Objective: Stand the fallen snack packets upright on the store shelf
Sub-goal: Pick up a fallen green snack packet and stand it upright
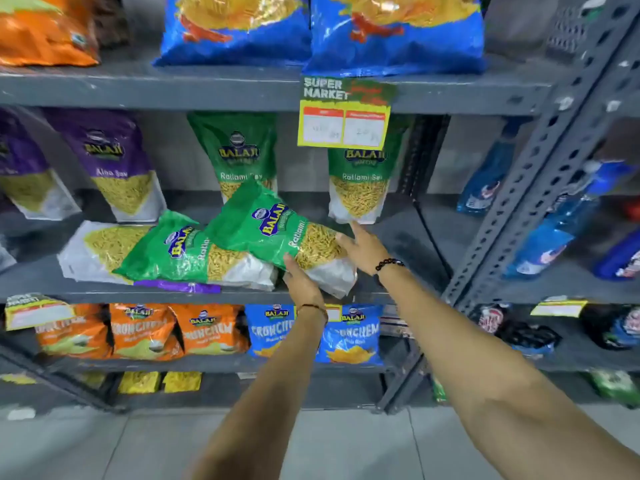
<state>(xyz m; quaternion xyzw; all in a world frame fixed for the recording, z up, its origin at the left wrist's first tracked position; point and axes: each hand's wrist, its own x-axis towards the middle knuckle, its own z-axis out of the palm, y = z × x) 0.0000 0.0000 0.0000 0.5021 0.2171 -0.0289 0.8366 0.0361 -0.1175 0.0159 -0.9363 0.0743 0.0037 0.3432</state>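
Note:
A green Ratlami Sev packet (273,230) lies tilted on the middle shelf (398,233), its white bottom end toward me. My left hand (303,284) grips that bottom end from below. My right hand (363,249) presses its right side, fingers spread. A second green packet (194,251) lies flat to its left, overlapping a fallen purple-trimmed packet (100,251). Two green packets (239,150) (360,188) and two purple Aloo Sev packets (117,161) stand upright at the back.
A yellow price tag (343,123) hangs from the shelf above. Blue snack bags (394,32) fill the top shelf; orange and blue Crunchem packets (349,334) sit below. A perforated grey upright (540,161) separates a neighbouring rack on the right.

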